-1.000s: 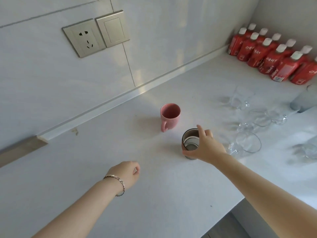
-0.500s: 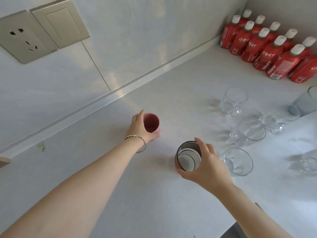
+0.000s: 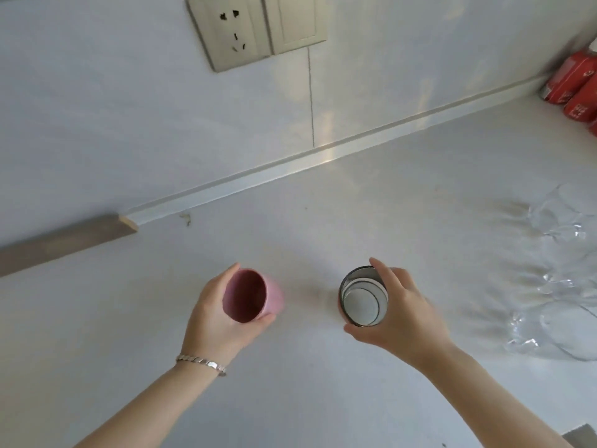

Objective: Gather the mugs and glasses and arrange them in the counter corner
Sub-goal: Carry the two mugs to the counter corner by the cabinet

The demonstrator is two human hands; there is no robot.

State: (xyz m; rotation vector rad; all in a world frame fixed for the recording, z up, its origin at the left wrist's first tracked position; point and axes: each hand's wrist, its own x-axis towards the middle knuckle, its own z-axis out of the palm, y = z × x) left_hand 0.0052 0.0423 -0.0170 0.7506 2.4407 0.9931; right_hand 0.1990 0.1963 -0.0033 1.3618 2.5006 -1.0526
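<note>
**A mug in each hand over the bench**

My left hand (image 3: 219, 321) has its grip wrapped around the pink mug (image 3: 250, 295), thumb on the far side and fingers curled under the near side, mouth tipped up toward me. My right hand (image 3: 399, 313) is closed on the dark mug (image 3: 363, 297), which has a white inside; the forefinger lies across the rim at 12 o'clock and the thumb presses the near wall at 6 o'clock. The two mugs are side by side, a little apart, the pink one at 9 o'clock from the dark one. I cannot tell whether either base touches the white bench (image 3: 323, 399).

A bracelet (image 3: 202, 363) sits on my left wrist. Clear glasses (image 3: 555, 286) are grouped at 3 o'clock, blurred. Red bottles (image 3: 575, 88) stand at 1 o'clock by the wall. A socket (image 3: 231, 32) is at 12 o'clock.
</note>
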